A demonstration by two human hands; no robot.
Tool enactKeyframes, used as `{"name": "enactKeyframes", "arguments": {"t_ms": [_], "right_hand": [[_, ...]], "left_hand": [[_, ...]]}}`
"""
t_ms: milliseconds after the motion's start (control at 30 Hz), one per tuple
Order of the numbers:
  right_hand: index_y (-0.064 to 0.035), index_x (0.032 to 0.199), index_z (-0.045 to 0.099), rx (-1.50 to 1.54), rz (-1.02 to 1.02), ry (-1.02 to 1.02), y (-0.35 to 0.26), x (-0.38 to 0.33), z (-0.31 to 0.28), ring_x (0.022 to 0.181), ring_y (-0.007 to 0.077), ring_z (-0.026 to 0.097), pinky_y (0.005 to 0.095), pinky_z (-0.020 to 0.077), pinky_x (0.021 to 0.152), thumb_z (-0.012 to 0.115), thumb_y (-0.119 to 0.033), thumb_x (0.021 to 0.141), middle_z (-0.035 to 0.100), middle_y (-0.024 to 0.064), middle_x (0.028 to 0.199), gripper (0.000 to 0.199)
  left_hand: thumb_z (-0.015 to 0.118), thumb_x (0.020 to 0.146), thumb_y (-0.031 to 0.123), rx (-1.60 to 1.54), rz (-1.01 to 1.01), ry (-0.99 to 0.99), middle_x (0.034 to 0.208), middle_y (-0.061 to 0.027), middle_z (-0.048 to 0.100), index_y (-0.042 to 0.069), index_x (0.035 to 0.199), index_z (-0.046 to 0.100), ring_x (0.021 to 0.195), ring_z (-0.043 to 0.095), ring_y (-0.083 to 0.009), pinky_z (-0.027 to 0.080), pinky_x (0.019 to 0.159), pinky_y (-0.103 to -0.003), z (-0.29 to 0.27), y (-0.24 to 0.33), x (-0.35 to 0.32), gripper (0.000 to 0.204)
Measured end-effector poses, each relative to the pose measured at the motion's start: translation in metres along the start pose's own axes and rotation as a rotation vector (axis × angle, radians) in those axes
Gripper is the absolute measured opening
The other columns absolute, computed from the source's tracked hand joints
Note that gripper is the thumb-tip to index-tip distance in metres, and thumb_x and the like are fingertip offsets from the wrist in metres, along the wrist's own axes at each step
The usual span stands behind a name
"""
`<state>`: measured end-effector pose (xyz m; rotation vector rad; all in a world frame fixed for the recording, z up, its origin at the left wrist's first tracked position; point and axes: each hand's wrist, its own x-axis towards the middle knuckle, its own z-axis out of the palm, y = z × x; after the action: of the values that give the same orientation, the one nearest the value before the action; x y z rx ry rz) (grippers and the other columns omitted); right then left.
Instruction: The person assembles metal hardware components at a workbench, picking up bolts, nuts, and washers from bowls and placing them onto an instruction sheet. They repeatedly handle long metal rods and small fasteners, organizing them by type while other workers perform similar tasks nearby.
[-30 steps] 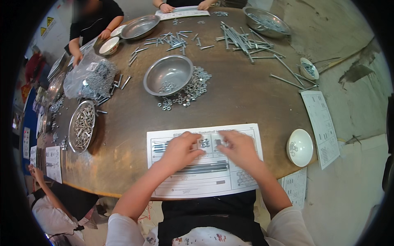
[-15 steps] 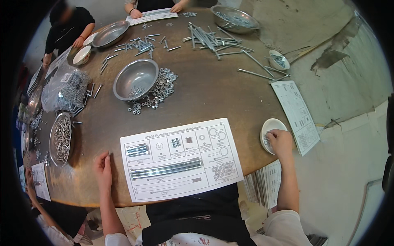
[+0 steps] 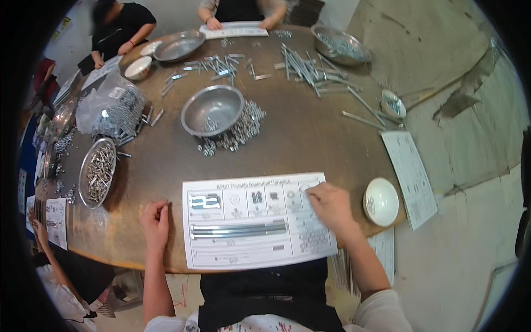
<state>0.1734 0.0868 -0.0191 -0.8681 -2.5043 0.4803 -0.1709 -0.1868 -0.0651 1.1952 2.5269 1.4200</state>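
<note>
A white printed card (image 3: pixel 238 261) lies on the brown table before me, divided into boxes with outlines of hardware. Short bolts (image 3: pixel 204 201) lie in its upper left box, long bolts (image 3: pixel 238 228) across its middle, and several nuts (image 3: pixel 256 197) in an upper box. Over the card's upper right box is my right hand (image 3: pixel 331 207), fingers pinched; what they hold, if anything, is hidden. My left hand (image 3: pixel 155 224) rests curled on the table left of the card, nothing visible in it. To the right, a white bowl (image 3: pixel 387 202) holds a few small rings.
Beyond the card stands a metal bowl (image 3: pixel 193 113) with nuts (image 3: pixel 249 124) heaped beside it. A basin of bolts (image 3: pixel 99 174) and a clear plastic bag (image 3: pixel 94 113) are at left. Long bolts (image 3: pixel 301 69) lie far right. Another printed card (image 3: pixel 412 177) overhangs the right edge. Other people work around the table.
My right hand has left the white bowl and moved left over the card's upper right corner. The left hand stays beside the card. The whole view has shifted slightly.
</note>
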Motion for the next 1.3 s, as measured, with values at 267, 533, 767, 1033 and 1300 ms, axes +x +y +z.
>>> {"name": "enactKeyframes", "arguments": {"t_ms": [267, 533, 767, 1033, 1300], "right_hand": [[-0.0074, 0.092, 0.07, -0.184, -0.12, -0.088, -0.006, 0.024, 0.037, 0.085, 0.0274, 0.066, 0.0398, 0.053, 0.072, 0.065, -0.009, 0.082, 0.067, 0.0062, 0.09, 0.011], [-0.0053, 0.104, 0.07, 0.06, 0.027, -0.146, -0.012, 0.008, 0.016, 0.095, 0.0281, 0.065, 0.0377, 0.0527, 0.083, 0.067, -0.01, 0.08, 0.067, 0.0102, 0.104, 0.024], [-0.0102, 0.102, 0.071, -0.033, 0.023, -0.141, -0.003, 0.01, 0.029, 0.09, 0.0253, 0.064, 0.0364, 0.0519, 0.077, 0.073, -0.022, 0.079, 0.066, 0.0055, 0.093, 0.026], [0.0004, 0.094, 0.071, 0.418, 0.286, 0.139, 0.006, 0.017, 0.036, 0.063, 0.0136, 0.059, 0.0269, 0.048, 0.059, 0.073, -0.007, 0.078, 0.066, 0.0078, 0.079, 0.017], [0.0033, 0.083, 0.069, 0.474, 0.306, 0.272, 0.022, 0.019, 0.046, 0.055, 0.0091, 0.053, 0.025, 0.0426, 0.053, 0.069, -0.003, 0.082, 0.062, 0.0067, 0.066, 0.007]], "left_hand": [[0.062, 0.088, 0.001, -0.094, -0.039, 0.001, 0.08, -0.0079, 0.059, -0.001, 0.094, 0.068, 0.071, 0.055, -0.0144, 0.044, 0.064, -0.026, 0.003, 0.005, 0.002, 0.009], [0.061, 0.089, 0.001, -0.103, 0.02, -0.011, 0.08, -0.0056, 0.057, -0.002, 0.096, 0.067, 0.069, 0.05, -0.0123, 0.04, 0.062, -0.025, 0.004, -0.002, 0.001, 0.01], [0.062, 0.09, 0.001, -0.15, -0.048, -0.018, 0.083, -0.0037, 0.059, -0.002, 0.099, 0.068, 0.072, 0.053, -0.0091, 0.043, 0.064, -0.023, 0.009, 0.001, 0.0, 0.011], [0.068, 0.087, 0.007, -0.264, 0.089, -0.097, 0.084, -0.0082, 0.067, 0.001, 0.102, 0.071, 0.077, 0.063, -0.0138, 0.049, 0.07, -0.025, 0.03, 0.05, 0.106, 0.017], [0.074, 0.078, 0.038, 0.613, 0.114, -0.632, 0.105, -0.015, 0.071, 0.004, 0.104, 0.073, 0.099, 0.068, -0.0299, 0.053, 0.086, -0.038, 0.136, 0.09, 0.245, 0.042]]}}
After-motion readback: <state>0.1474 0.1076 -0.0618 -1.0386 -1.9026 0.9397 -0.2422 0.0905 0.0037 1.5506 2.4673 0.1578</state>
